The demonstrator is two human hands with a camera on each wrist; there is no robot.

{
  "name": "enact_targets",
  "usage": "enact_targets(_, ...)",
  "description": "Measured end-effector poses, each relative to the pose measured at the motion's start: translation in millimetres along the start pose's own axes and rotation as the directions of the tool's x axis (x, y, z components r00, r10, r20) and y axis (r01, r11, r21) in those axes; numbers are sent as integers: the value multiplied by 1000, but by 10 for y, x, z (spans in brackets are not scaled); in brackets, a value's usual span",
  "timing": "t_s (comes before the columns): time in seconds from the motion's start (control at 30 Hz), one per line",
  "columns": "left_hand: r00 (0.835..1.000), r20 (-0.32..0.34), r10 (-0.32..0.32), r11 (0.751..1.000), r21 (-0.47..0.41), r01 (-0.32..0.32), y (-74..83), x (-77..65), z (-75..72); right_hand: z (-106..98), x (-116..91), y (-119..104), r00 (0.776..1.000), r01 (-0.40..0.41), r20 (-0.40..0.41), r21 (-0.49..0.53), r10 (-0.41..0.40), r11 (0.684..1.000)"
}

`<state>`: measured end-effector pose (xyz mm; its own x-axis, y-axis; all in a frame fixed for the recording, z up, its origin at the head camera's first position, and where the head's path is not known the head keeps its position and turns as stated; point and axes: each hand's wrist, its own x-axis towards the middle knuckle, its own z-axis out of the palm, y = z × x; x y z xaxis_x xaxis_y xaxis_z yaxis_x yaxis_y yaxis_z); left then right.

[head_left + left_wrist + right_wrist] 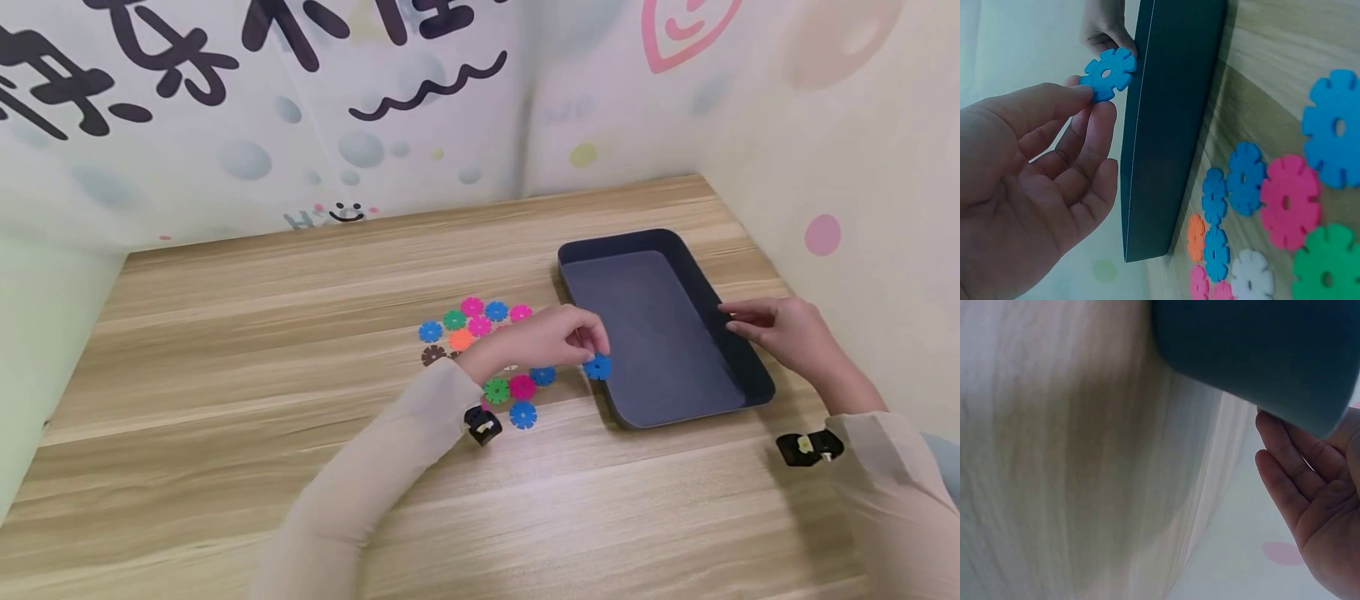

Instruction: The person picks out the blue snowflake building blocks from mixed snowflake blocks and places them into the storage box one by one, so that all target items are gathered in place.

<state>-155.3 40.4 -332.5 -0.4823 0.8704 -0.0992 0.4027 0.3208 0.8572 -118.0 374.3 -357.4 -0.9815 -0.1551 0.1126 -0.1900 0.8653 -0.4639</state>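
There are two hands and one tray. The head view shows five blue discs, two green discs and one orange disc; others are partly hidden, their total unclear.

Left hand pinches and right hand grips, well apart.

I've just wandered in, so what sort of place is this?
Perhaps a small play corner: a wood-grain table against a decorated wall, with colourful notched discs beside a dark tray.
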Motion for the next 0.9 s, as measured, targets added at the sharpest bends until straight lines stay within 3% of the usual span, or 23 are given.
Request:
enact_targets(0.3,1000,14,26,997,70,-27,37,312,-10,1,-6,32,1000,9,1,6,-9,1000)
enact_targets(0.67,996,89,-11,986,164,-3,54,672,55,28,-2,34,1000,10,-23,14,-9,1000)
enact_targets(0.9,986,161,-45,976,218,9,26,811,91,23,-7,33,1000,-7,-13,4,7,1000)
